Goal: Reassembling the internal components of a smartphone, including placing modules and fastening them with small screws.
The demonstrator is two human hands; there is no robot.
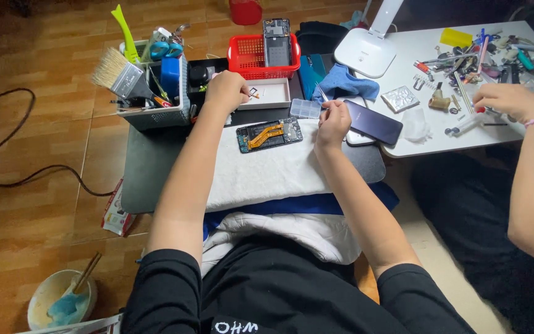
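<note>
We are counting: two of the wearer's hands, left hand [225,91] and right hand [333,122]; one co-worker's hand [505,99]; one opened phone [269,135]; one dark phone [372,122]; one red basket [248,59]; one paintbrush [118,75]; one white lamp [369,43]; one bowl [57,300].

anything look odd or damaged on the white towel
The phone on the towel lies askew with its back off, orange ribbon cable and boards bare. The left hand reaches into a white tray; the right hand holds tweezers.

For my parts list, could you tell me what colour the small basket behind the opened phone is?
Red basket, head view.
</note>
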